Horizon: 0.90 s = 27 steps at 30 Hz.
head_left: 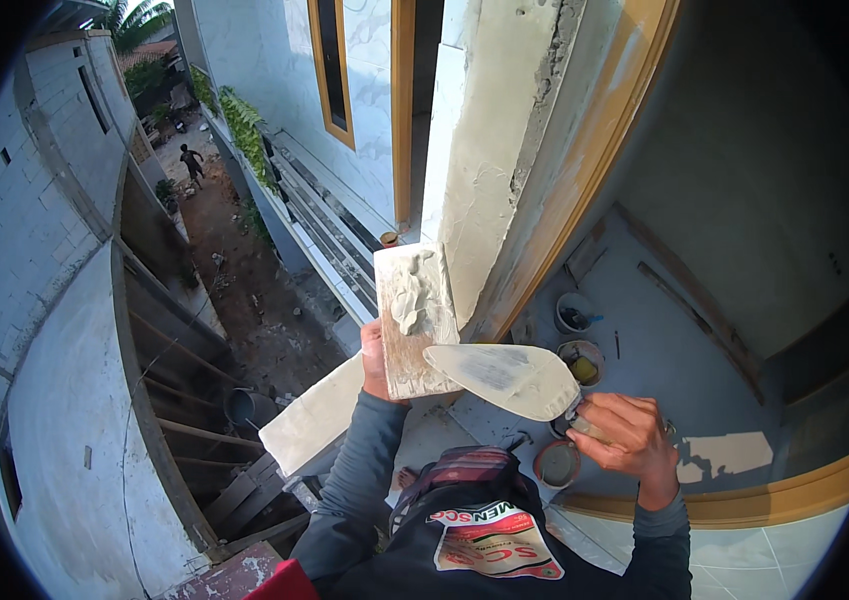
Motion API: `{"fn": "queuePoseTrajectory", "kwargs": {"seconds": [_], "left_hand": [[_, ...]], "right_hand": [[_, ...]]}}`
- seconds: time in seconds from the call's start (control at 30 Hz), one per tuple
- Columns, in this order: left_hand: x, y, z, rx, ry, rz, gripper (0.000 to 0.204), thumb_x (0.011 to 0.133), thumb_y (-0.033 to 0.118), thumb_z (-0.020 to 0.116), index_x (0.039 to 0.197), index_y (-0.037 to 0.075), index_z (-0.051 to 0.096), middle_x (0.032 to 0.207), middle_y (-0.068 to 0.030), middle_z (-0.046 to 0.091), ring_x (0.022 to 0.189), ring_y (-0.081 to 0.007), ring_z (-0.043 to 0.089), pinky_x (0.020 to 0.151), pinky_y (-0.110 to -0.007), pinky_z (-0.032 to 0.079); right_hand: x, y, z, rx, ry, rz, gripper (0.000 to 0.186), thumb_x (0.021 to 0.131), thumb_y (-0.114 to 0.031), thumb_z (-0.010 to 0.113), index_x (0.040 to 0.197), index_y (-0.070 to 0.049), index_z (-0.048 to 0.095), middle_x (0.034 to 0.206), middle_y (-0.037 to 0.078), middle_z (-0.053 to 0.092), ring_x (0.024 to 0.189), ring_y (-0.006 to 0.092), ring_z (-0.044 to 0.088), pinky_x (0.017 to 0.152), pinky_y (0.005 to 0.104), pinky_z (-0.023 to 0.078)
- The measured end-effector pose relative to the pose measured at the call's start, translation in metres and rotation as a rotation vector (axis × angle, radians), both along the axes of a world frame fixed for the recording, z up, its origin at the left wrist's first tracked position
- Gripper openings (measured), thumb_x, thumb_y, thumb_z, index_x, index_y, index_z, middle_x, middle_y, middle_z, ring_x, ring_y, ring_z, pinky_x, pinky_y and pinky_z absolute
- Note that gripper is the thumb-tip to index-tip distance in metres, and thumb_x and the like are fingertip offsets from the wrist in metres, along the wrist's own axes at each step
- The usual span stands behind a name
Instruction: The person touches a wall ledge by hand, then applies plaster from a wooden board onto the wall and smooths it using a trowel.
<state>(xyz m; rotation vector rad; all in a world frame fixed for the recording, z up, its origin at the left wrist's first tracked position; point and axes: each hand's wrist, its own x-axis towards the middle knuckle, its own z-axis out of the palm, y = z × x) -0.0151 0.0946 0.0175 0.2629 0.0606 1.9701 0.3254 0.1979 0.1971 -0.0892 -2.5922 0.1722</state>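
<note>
My right hand (pixel 624 440) is curled closed around the handle of a pointing trowel (pixel 509 378), its leaf-shaped blade smeared pale over grey metal and reaching across the right edge of a small rectangular board (pixel 419 372). My left hand (pixel 374 360) has hold of that board by its left edge; most of the fingers are hidden, so I cannot tell how tightly they wrap. The trowel should feel light and stiff, best gripped at the handle, since the coated blade is likely slippery. The board looks like wood, brown and scuffed at its lower half, and I expect it to be light but weighted toward the top by the soft, creamy mound of plaster (pixel 410 295), which could slide if tipped.

Beyond are a round tub (pixel 556 465) holding grey matter and a white bucket (pixel 572 312) on the floor. The pillar (pixel 489 140) has a damp-looking beige skin with a rough, crumbly seam, beside an ochre frame (pixel 594 190). Farther, a dirt alley (pixel 254 260) runs past a pale block wall (pixel 54 180) toward a distant person (pixel 191 163).
</note>
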Motion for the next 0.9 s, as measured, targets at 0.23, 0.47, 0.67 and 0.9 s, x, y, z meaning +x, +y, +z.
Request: {"fn": "queuePoseTrajectory", "kwargs": {"seconds": [0.23, 0.47, 0.67, 0.9], "left_hand": [[0.013, -0.007, -0.002, 0.205, 0.003, -0.130, 0.057, 0.103, 0.035, 0.043, 0.146, 0.001, 0.059, 0.134, -0.0162, 0.070, 0.117, -0.0309, 0.070, 0.104, -0.046, 0.057], [0.015, -0.022, 0.040, 0.168, 0.140, -0.228, 0.060, 0.103, 0.031, 0.048, 0.156, 0.003, 0.049, 0.139, -0.0123, 0.068, 0.118, -0.0235, 0.069, 0.103, -0.039, 0.056], [0.026, -0.037, 0.089, -0.092, 0.456, -0.096, 0.083, 0.090, 0.018, 0.058, 0.166, 0.002, 0.032, 0.154, -0.0124, 0.055, 0.133, -0.0218, 0.060, 0.116, -0.033, 0.045], [0.023, -0.030, 0.045, 0.237, 0.039, -0.246, 0.068, 0.096, 0.027, 0.051, 0.158, 0.002, 0.044, 0.139, -0.0151, 0.066, 0.120, -0.0277, 0.069, 0.106, -0.043, 0.055]], "right_hand": [[-0.009, 0.014, 0.012, 0.176, 0.035, -0.103, 0.030, 0.065, -0.008, 0.088, 0.091, -0.005, 0.074, 0.094, 0.007, 0.072, 0.070, 0.0222, 0.069, 0.058, 0.0340, 0.054], [-0.022, 0.013, -0.001, 0.175, 0.156, -0.107, 0.030, 0.065, -0.005, 0.091, 0.087, -0.003, 0.071, 0.091, 0.010, 0.073, 0.069, 0.0256, 0.069, 0.059, 0.0349, 0.054], [-0.039, 0.013, -0.012, 0.106, 0.300, -0.123, 0.035, 0.073, -0.006, 0.092, 0.100, 0.002, 0.072, 0.093, 0.017, 0.075, 0.075, 0.0310, 0.073, 0.065, 0.0370, 0.059], [-0.068, -0.001, -0.020, -0.730, 0.415, -0.159, 0.035, 0.091, -0.007, 0.084, 0.118, 0.009, 0.067, 0.096, 0.014, 0.075, 0.076, 0.0131, 0.071, 0.066, 0.0277, 0.058]]}}
